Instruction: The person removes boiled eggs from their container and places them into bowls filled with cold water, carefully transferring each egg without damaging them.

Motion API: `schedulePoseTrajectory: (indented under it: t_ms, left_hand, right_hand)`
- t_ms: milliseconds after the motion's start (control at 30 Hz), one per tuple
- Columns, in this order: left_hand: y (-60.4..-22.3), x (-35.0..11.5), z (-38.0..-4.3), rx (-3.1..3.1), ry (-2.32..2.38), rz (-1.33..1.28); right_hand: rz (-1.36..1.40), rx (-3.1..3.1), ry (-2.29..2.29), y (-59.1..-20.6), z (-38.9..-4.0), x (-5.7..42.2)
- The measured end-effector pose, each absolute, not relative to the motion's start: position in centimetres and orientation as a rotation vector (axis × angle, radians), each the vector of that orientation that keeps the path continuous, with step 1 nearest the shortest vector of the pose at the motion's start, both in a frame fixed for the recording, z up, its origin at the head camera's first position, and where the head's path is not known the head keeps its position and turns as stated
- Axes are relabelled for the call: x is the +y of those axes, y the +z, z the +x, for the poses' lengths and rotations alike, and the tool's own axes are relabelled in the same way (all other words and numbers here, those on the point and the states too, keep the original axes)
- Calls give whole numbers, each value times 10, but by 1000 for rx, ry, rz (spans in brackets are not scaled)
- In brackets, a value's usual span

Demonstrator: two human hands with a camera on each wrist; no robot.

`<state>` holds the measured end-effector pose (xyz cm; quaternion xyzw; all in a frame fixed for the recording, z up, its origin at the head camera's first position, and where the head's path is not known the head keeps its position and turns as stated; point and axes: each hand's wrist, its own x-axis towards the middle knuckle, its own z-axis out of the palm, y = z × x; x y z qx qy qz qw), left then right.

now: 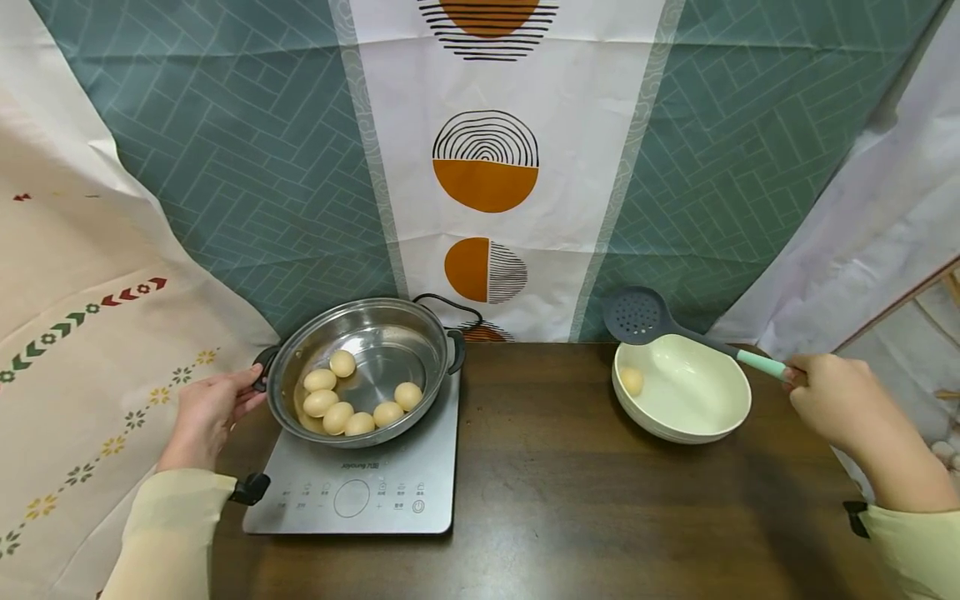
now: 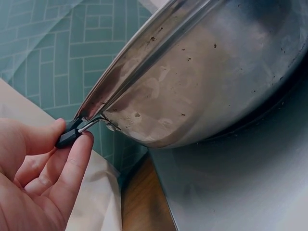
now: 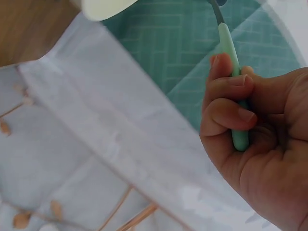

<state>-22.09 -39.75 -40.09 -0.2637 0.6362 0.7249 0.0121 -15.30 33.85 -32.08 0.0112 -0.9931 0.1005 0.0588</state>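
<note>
Eggs [image 1: 320,403]: seven in pot [image 1: 397,354], one in bowl [image 1: 697,387]; left hand [image 1: 208,410] pinches our pot's handle [image 2: 70,138], right hand [image 1: 847,396] grips our skimmer [image 1: 637,315].

The one brand I can actually make out is "Joyoung", printed in dark letters with Chinese characters right after it, on the front half of the silver cooktop [image 1: 405,467]. Below that there's the control panel: a big plain ring [image 1: 352,498] in the middle, a minus sign [image 1: 321,506] just left of it, a plus sign [image 1: 378,506] just right, and what's clearly a power symbol [image 1: 417,506] in a circle further right. The other little icons and captions on there are too tiny to read, sorry.
</note>
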Motion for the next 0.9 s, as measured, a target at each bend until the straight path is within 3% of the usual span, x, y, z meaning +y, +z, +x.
schedulePoseTrajectory:
  t_ms: [500,900]
  left_hand:
    - [-402,-398,-219,1996,2252,-829]
    - [-400,-394,-218,2003,2284,-800]
  right_hand:
    - [258,-2949,444,-294,-187,252]
    - [422,-2934,465,-301,-215,178]
